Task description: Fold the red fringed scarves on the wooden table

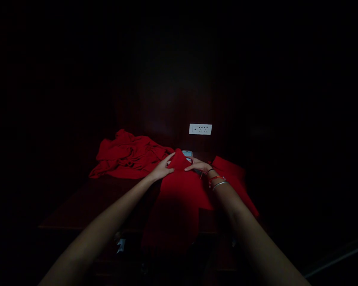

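Note:
Both hands grip a length of red cloth (pixel 181 190) that hangs over the front edge of a dark table. My left hand (pixel 163 169) pinches its left side near the upper end, with the thumb on top. From the right, my right hand (pixel 198 164) holds the opposite side in the same way. Between the hands the cloth rises into a peaked fold. My right wrist carries a red thread and a metal bangle (pixel 220 185). The fingertips under the cloth are partly hidden.
A crumpled heap of red cloth (pixel 134 153) lies at the back left. More red cloth (pixel 231 174) is spread at the right. Behind my hands lies a phone-like object (pixel 187 153). A white socket plate (pixel 200 129) is on the wall. The table (pixel 77 204) is dark.

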`<state>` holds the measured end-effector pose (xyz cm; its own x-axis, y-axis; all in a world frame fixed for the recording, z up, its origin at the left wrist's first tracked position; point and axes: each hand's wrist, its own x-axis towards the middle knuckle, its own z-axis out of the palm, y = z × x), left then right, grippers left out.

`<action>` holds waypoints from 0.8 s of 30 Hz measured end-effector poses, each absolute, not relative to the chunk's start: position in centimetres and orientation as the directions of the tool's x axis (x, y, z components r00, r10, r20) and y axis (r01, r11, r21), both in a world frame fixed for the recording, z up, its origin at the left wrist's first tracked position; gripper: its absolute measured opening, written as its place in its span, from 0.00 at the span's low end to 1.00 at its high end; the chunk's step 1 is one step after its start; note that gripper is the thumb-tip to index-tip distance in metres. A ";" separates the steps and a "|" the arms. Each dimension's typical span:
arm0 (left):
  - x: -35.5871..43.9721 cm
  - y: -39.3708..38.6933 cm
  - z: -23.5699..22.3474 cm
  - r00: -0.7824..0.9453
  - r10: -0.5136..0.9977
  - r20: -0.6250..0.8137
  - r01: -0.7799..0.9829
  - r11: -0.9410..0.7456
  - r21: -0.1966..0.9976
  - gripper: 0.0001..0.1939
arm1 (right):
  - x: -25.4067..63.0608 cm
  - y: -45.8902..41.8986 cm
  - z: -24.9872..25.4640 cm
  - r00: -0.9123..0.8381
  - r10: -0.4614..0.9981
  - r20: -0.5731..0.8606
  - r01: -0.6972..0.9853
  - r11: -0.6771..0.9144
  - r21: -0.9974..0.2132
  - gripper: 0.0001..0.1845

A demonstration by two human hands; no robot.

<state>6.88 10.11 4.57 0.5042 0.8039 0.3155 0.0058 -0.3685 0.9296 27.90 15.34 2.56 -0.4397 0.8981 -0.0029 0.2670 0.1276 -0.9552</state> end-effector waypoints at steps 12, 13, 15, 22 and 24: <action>6.7 10.2 5.3 0.406 0.807 0.429 -0.101 -0.427 0.899 0.43 | 29.0 13.4 9.1 -0.474 0.880 0.038 0.243 0.173 -0.955 0.51; 6.8 10.0 5.4 0.405 0.800 0.443 -0.115 -0.436 0.892 0.43 | 29.0 13.2 9.6 -0.469 0.881 0.056 0.260 0.198 -0.945 0.51; 6.9 9.6 5.6 0.418 0.788 0.452 -0.134 -0.439 0.888 0.42 | 29.0 12.8 10.2 -0.450 0.887 0.108 0.301 0.265 -0.916 0.52; 6.7 9.2 5.3 0.412 0.828 0.379 -0.129 -0.359 0.924 0.43 | 28.5 10.6 9.7 -0.495 0.823 0.277 0.306 0.464 -0.831 0.62; 6.7 9.2 5.1 0.394 0.847 0.358 -0.111 -0.342 0.933 0.43 | 28.0 9.8 9.2 -0.407 0.835 0.370 0.417 0.530 -0.738 0.62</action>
